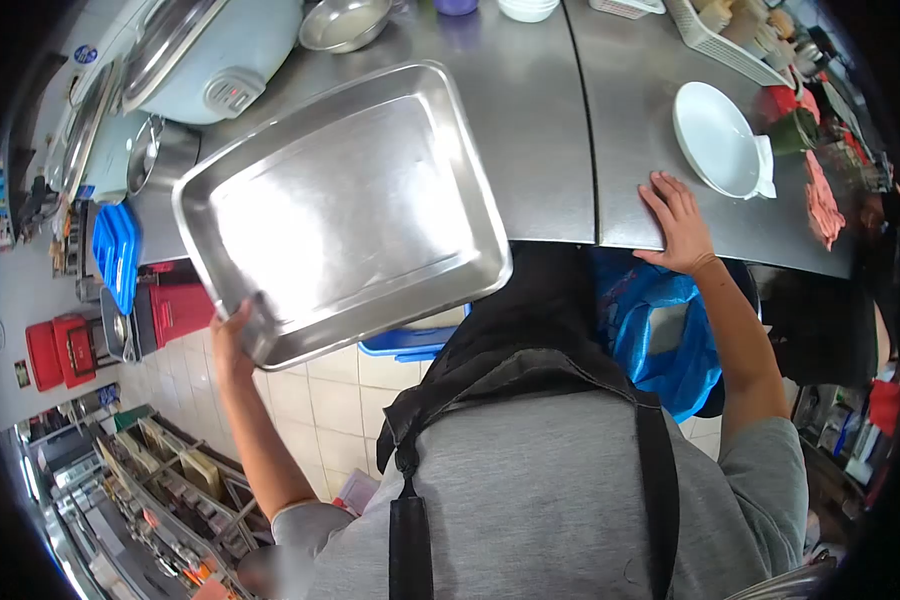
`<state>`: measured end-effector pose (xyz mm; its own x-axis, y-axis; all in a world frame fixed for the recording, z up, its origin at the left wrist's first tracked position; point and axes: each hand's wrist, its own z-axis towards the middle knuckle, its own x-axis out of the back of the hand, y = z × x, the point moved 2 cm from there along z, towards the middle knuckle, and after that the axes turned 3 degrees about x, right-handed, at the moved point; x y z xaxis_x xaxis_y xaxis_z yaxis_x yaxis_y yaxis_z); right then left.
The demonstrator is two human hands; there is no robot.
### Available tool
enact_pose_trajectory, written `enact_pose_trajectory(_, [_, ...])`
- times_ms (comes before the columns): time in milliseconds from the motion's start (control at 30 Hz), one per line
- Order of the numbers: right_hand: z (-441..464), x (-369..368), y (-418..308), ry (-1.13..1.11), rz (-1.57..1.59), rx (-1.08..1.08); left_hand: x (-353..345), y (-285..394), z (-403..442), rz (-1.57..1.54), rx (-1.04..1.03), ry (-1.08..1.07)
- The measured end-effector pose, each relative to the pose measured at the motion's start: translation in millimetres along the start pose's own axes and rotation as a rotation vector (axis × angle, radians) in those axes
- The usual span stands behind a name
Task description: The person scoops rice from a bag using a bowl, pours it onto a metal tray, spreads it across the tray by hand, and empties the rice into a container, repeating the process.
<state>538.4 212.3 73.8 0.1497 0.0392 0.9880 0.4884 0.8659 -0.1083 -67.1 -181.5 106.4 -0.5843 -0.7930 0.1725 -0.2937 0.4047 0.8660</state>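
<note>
A large rectangular stainless steel tray (340, 190), with nothing in it, is tilted over the front edge of the metal counter. My left hand (232, 340) grips its near left corner, the thumb over the rim and the other fingers hidden beneath. My right hand (679, 222) lies flat on the counter near its front edge, fingers stretched out and holding nothing. Just beyond that hand is a white oval dish (718, 140), with a small white piece (765, 166) at its right edge.
A large rice cooker (215, 60) and a metal pot (162, 155) stand at the left; a metal bowl (345, 24) sits behind the tray. At the right are a white basket (735, 45) and a pink cloth (823, 200). A blue bag (650, 330) hangs below the counter.
</note>
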Motion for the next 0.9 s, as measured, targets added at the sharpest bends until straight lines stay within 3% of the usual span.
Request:
enact_pose_trajectory(167, [-0.9,0.6,-8.2,0.037,0.044,-0.065,-119.2,6.5,32.9,0.065,0.064,-0.212])
enact_pose_trajectory(267, [-0.4,-4.5,-16.6,0.130,0.140,-0.164,-169.7,16.8,46.0,0.159,-0.047,-0.207])
enact_pose_trajectory(367, [-2.5,-11.3,-9.3,0.359,0.563,-0.462,-199.2,38.7,50.0,0.178,-0.089,-0.304])
enact_pose_trajectory(400, [-5.0,-27.8,-1.6,0.520,0.796,-0.689,-198.0,34.3,62.0,0.205,-0.105,-0.323])
enact_pose_trajectory(467, [-5.4,-30.1,25.4,0.815,1.304,-0.946,-193.6,30.2,86.8,0.265,-0.142,-0.360])
enact_pose_trajectory(533, [1.2,-24.7,42.7,1.096,1.729,-1.200,-193.1,43.4,74.4,0.205,-0.196,-0.264])
enact_pose_trajectory(633, [4.6,-23.8,73.5,1.107,1.935,-1.216,-179.3,47.7,68.6,0.147,-0.248,-0.137])
enact_pose_trajectory(733, [11.5,-22.7,87.1,1.114,1.844,-1.176,-152.2,44.7,78.1,0.175,-0.271,-0.060])
enact_pose_trajectory(900, [-4.0,-2.3,50.9,1.156,1.882,-1.123,-125.7,37.2,79.4,0.130,-0.332,0.010])
